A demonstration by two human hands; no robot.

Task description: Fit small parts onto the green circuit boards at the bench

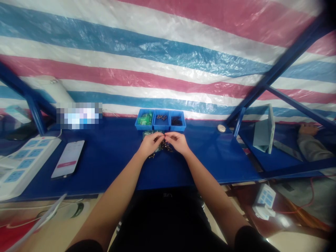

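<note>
My left hand (151, 144) and my right hand (177, 142) meet fingertip to fingertip above the blue table, both pinched around something too small to make out. Beneath them lies a loose pile of small dark and brass-coloured parts (168, 147), partly covered by the hands. Just behind stand three blue bins side by side. The left bin (137, 125) has a green plastic bag in it, the middle bin (161, 127) a few small brass and dark parts, and the right bin (184, 125) many small black pieces.
A phone (68, 159) and a white power strip (31, 157) lie at the left. A round pale object (221, 128) sits at the right. Beyond the blue frame are a tablet in a stand (265, 133) and another person's sleeve (313, 145).
</note>
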